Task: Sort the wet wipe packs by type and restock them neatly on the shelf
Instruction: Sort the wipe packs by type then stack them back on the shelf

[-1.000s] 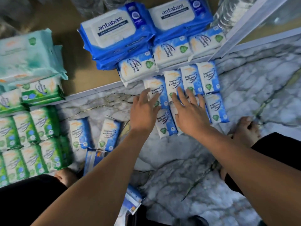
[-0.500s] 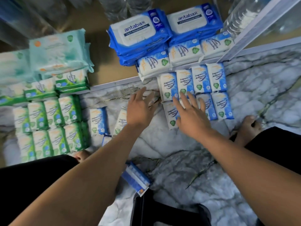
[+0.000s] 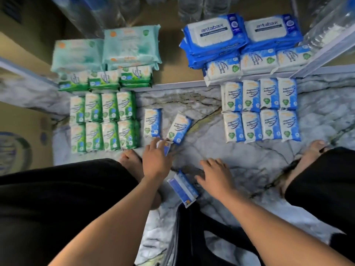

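At the far left I saw the green packs laid in two rows of four on the marble floor, with pale teal packs stacked behind them on the shelf. Just right of the green block lay a straight blue pack and, beside it, a tilted blue pack. The left hand reached in below those two, fingertips over a small pack. On my feed the blur kept me from telling whether the fingers gripped it or only rested on it. Between the hands a slanted blue pack lay on the floor. The right hand hovered palm down just beside it, fingers spread and loosely bent, holding nothing. Farther right sat the sorted blue packs, eight in two neat rows against the shelf edge. Behind them on the shelf were the large blue packs in two stacks.
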Available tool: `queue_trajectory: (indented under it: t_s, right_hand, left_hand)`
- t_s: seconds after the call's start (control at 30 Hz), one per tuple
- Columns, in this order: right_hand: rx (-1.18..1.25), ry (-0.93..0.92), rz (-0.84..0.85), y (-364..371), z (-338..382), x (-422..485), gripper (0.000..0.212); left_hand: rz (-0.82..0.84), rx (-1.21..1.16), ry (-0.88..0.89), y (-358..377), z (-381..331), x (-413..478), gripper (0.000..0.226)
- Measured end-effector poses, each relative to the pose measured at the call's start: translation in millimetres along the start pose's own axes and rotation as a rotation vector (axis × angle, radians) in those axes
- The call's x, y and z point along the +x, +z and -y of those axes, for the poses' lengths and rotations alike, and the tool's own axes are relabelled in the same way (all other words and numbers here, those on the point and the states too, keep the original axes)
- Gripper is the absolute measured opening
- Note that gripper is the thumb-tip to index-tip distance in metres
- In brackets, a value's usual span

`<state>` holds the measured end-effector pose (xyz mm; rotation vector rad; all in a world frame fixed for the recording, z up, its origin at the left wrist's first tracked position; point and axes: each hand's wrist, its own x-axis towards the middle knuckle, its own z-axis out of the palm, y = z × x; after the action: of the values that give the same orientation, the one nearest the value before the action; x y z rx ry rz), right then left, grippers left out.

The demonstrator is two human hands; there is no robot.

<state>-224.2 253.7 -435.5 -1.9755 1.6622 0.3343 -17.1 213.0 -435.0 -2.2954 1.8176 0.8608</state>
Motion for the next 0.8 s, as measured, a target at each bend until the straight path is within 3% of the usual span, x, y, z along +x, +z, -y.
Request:
queue_trajectory:
  t_s: [0.2, 0.3, 0.4, 0.57, 0.8]
  right_hand:
    - [0.014, 0.038, 0.063, 32, 30, -6, 0.038]
    - [0.030, 0.084, 0.096, 49, 39, -6, 0.046]
    - [0.021, 0.102, 0.046, 62, 43, -10, 0.048]
    - [0.015, 0.081, -0.025, 62, 31, -2, 0.034]
    - [0.175, 0.337, -0.134, 32, 1, 29, 0.027]
  left_hand:
    - [-0.036, -0.047, -0.136, 17, 32, -12, 0.047]
    - [-0.034, -0.071, -0.172, 23, 35, -5, 0.052]
    - [-0.040, -0.071, -0.149, 25, 34, 2, 0.058]
    - [-0.054, -0.111, -0.144, 26, 30, 13, 0.059]
    - [-0.087, -0.116, -0.087, 45, 18, 2, 0.057]
